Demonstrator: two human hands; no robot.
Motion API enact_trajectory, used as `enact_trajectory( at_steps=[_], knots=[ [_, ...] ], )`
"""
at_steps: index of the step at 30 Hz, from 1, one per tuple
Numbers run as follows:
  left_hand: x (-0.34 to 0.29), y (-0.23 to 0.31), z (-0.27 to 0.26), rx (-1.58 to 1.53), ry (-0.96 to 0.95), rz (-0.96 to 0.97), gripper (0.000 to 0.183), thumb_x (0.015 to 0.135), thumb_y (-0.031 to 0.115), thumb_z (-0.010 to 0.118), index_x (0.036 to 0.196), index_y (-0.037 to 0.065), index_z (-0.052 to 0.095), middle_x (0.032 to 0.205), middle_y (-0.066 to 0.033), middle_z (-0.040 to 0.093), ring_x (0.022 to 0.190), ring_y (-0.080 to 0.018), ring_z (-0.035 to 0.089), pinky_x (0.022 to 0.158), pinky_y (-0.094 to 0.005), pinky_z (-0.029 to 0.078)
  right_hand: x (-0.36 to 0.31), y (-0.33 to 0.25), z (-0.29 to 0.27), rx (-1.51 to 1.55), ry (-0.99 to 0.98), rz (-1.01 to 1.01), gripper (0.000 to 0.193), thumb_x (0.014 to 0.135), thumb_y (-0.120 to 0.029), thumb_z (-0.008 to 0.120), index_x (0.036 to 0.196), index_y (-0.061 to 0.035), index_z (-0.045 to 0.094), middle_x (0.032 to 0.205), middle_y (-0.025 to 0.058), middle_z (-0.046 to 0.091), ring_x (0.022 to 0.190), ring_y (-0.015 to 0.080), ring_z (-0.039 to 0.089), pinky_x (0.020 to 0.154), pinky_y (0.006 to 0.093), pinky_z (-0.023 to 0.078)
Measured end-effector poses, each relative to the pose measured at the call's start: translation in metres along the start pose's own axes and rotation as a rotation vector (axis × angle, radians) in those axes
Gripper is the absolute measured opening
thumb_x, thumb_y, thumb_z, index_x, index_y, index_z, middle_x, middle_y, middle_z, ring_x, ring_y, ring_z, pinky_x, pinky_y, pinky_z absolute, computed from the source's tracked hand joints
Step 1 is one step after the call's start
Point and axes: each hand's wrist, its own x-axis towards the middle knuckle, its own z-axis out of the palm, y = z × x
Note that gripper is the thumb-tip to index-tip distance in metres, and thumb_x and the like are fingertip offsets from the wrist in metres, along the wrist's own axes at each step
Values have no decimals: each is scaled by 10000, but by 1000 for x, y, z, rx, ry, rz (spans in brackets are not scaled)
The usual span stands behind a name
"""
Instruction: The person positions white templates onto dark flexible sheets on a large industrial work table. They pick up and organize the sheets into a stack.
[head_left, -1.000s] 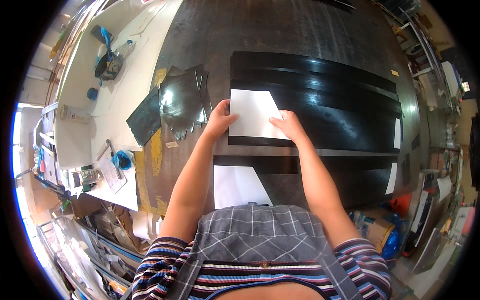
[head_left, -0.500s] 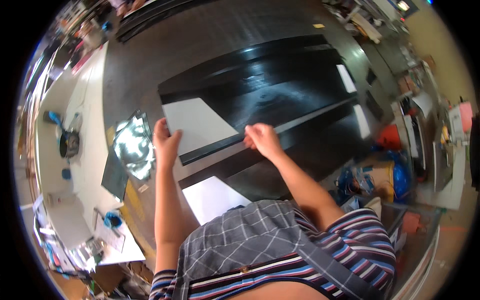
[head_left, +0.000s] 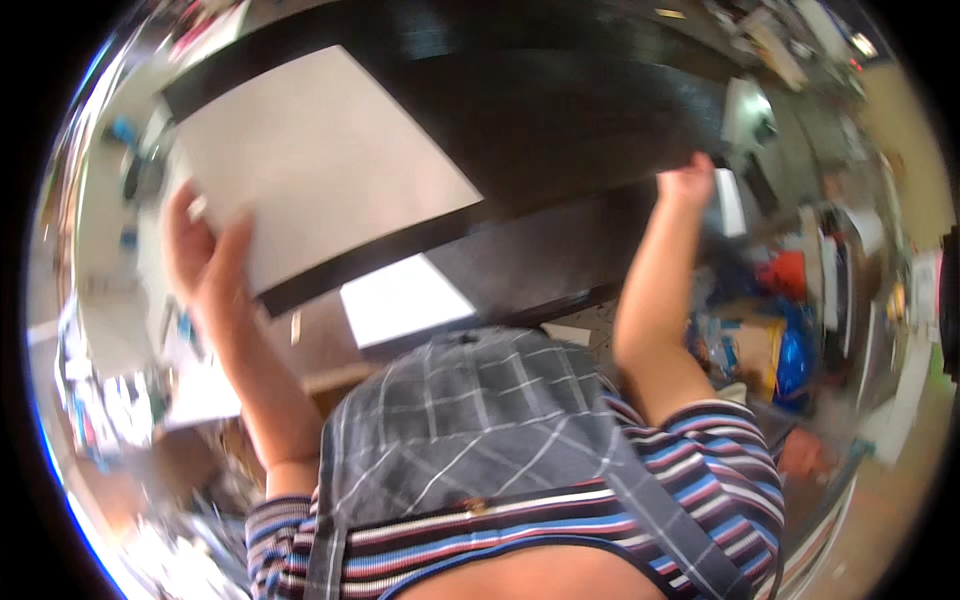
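A large black panel (head_left: 560, 110) with a white four-sided patch (head_left: 310, 160) at its left end is held up close in front of me, tilted. My left hand (head_left: 210, 265) grips its left edge, with the thumb over the white patch and the fingers at the outer side; motion blurs it. Far to the right, my right hand (head_left: 688, 185) is closed on the panel's near edge, its fingertips mostly hidden. Partly covered by this panel, a second black panel (head_left: 540, 250) with a white patch (head_left: 405, 300) lies lower down, nearer my body.
On the right stand a red container (head_left: 782, 273) and a blue plastic-wrapped bundle (head_left: 792, 355) beside a brown box. A white side table (head_left: 205, 395) with scattered tools runs along the left. A small yellowish piece (head_left: 670, 14) lies at the far side.
The upper black panel has risen toward me and shifted left. My left hand has moved left with its edge; my right hand has gone far right along the near edge and closed on it.
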Motion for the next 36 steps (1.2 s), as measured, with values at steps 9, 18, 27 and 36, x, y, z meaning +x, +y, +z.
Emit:
enact_trajectory(
  at_steps=[9, 18, 27, 36],
  knots=[
    [-156, -216, -79, 437, 188, -565, 368, 757, 102, 710, 1100, 22, 605, 879, -61, 643, 806, -126, 586, 707, -279, 481, -100, -71, -114, -980, 384, -55, 196, 844, -1, 559, 1037, -37, 572, 1076, 103, 624, 990, 248, 594, 878, 393, 489],
    [-150, -181, -20, 974, 211, -402, 470, 739, 207, 711, 1173, 88, 574, 1031, -94, 568, 952, -257, 570, 835, -376, 469, -140, -78, -90, -1530, 638, 110, 192, 829, -198, 688, 812, -38, 584, 725, 66, 633, 587, 143, 604, 481, 236, 475],
    [-149, -193, 14, 1403, -244, -33, 635, 876, 357, 550, 1430, 128, 340, 1505, -150, 264, 1398, -343, 221, 1119, -499, 182, -137, -52, -36, -2630, 464, -511, 409, 883, -435, 581, 949, -35, 632, 938, 94, 692, 888, 321, 638, 767, 423, 485],
    [-157, -188, 11, 1218, -72, -114, 732, 840, 334, 627, 1437, 63, 303, 1474, -182, 315, 1379, -341, 250, 1125, -446, 203, -75, -88, -44, -2526, 62, -510, 505, 899, -402, 551, 1188, 12, 570, 1227, 229, 559, 1164, 386, 502, 982, 434, 399]
  ],
)
